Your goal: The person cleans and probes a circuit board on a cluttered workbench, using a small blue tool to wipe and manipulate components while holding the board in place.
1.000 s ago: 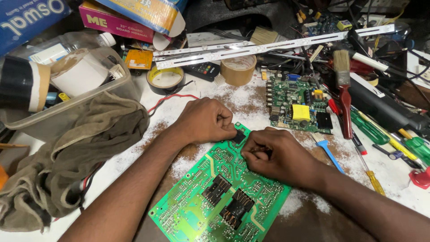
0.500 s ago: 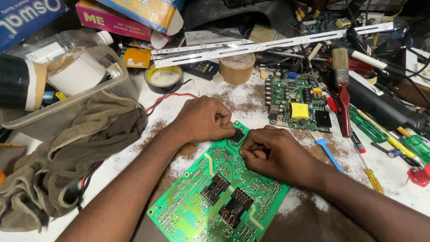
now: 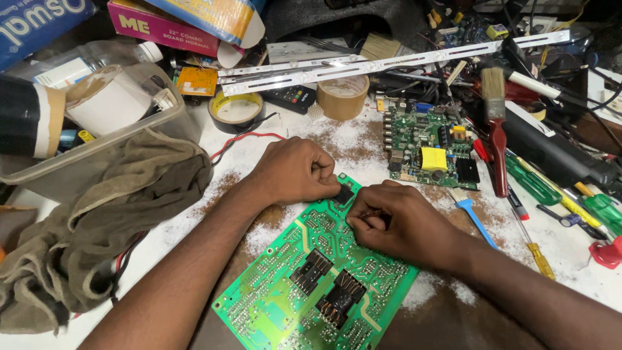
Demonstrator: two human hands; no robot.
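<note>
A flat green printed circuit board (image 3: 311, 285), judged stiff, light and fragile, is best held by its edges; its small black component (image 3: 343, 194) is pinched between closed left hand (image 3: 295, 170) and right hand (image 3: 395, 223) fingertips, beyond 2 black slots

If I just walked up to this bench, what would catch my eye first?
Probably the big bright green circuit board lying tilted at the front of the table, with the left hand and right hand closed together over a small black part at its top edge. Behind them sits a smaller green board, with a red-handled brush beside it on the right.
</note>
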